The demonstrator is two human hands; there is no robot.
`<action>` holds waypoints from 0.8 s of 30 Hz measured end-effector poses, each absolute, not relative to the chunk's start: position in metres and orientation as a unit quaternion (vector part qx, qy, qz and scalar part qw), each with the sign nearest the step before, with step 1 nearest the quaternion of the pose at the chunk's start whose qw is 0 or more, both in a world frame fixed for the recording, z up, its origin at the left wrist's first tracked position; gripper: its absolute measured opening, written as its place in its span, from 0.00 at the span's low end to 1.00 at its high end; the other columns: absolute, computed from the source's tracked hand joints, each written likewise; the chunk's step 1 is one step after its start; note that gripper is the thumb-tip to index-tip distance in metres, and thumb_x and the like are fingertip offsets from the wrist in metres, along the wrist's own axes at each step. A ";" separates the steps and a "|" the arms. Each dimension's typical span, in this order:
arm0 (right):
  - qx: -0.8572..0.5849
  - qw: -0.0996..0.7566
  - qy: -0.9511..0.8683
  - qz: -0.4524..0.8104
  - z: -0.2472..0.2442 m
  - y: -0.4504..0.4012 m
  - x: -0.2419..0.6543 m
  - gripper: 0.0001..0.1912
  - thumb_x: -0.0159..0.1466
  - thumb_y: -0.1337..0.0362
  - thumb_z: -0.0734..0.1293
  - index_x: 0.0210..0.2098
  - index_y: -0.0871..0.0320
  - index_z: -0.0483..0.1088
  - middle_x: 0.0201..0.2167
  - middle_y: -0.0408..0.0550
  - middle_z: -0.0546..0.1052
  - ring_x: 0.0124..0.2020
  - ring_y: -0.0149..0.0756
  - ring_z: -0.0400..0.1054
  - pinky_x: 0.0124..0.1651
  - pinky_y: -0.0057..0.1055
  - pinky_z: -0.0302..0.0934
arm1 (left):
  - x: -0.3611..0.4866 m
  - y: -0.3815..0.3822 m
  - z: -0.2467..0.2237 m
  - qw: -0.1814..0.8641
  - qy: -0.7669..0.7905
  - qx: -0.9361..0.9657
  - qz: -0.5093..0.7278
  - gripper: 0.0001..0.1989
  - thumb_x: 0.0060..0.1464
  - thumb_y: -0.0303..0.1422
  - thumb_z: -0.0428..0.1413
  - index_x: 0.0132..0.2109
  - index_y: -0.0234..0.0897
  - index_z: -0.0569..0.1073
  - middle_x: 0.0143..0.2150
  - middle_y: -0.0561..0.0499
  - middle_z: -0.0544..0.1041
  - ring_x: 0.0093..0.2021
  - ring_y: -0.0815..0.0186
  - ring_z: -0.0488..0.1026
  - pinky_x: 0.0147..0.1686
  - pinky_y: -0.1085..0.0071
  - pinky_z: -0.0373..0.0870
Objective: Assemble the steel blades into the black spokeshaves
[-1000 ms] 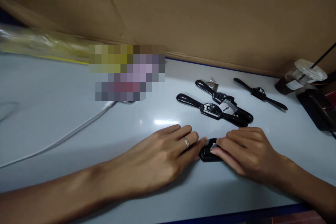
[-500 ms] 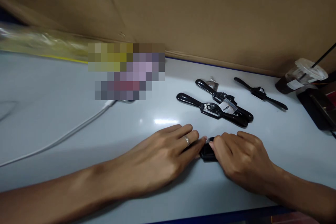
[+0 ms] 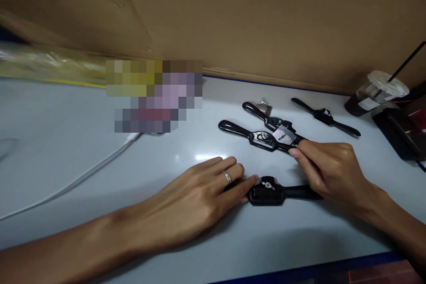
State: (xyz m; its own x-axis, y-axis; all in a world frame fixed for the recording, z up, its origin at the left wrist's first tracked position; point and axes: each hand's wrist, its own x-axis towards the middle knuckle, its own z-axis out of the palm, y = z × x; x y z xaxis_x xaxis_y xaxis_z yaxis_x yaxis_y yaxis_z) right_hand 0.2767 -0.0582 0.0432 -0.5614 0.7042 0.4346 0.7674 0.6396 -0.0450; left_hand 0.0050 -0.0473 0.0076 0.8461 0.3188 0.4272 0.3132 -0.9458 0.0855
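My left hand, with a ring on one finger, is closed over the left handle of a black spokeshave lying near me. A silver thumbscrew shows on its middle, and its right handle is bare of fingers. My right hand reaches past that handle and pinches the right end of another black spokeshave body. Just behind lies a second body, partly covered. A small clear packet with a little metal part rests across the two.
Farther back is another spokeshave, near a lidded drink cup with a straw. A small packet lies behind the bodies. A black device stands at right, a white cable runs left, and cardboard stands behind.
My right hand has left the thumbscrew area of the near spokeshave and moved up and right to the end of another spokeshave body. My left hand stays on the near one.
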 end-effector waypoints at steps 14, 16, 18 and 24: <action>-0.363 0.173 -0.916 0.021 0.030 -0.071 0.264 0.23 0.78 0.59 0.57 0.33 0.62 0.74 0.24 0.43 0.73 0.23 0.31 0.66 0.29 0.32 0.52 | 0.007 -0.048 0.010 0.015 0.168 0.962 0.213 0.13 0.72 0.25 0.45 0.55 0.27 0.72 0.36 0.48 0.73 0.35 0.62 0.68 0.31 0.66 0.66; -0.362 0.173 -0.916 0.024 0.028 -0.072 0.263 0.23 0.78 0.59 0.57 0.33 0.61 0.75 0.24 0.43 0.73 0.23 0.31 0.66 0.28 0.32 0.52 | 0.007 -0.048 0.009 0.015 0.171 0.962 0.212 0.13 0.72 0.26 0.45 0.55 0.27 0.73 0.36 0.48 0.73 0.35 0.61 0.68 0.31 0.66 0.67; -0.358 0.173 -0.917 0.018 0.027 -0.073 0.263 0.23 0.78 0.59 0.57 0.33 0.61 0.75 0.23 0.43 0.73 0.23 0.31 0.66 0.28 0.31 0.52 | 0.007 -0.048 0.009 0.012 0.172 0.961 0.214 0.13 0.72 0.26 0.46 0.54 0.27 0.73 0.36 0.48 0.73 0.34 0.61 0.68 0.31 0.66 0.67; -0.398 0.179 -0.900 0.000 0.030 -0.067 0.271 0.19 0.77 0.64 0.58 0.33 0.60 0.74 0.26 0.46 0.77 0.26 0.33 0.69 0.31 0.32 0.55 | 0.006 -0.048 0.011 0.008 0.171 0.961 0.217 0.13 0.71 0.26 0.47 0.55 0.27 0.72 0.37 0.47 0.74 0.35 0.62 0.70 0.32 0.66 0.70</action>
State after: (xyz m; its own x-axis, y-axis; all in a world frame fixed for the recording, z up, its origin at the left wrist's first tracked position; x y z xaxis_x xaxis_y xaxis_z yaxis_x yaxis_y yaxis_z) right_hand 0.2710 -0.0666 0.0297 -0.6197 0.7157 0.3223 0.7154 0.6839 -0.1430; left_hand 0.0057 -0.0476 0.0107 0.8476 0.3322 0.4137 0.3249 -0.9414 0.0902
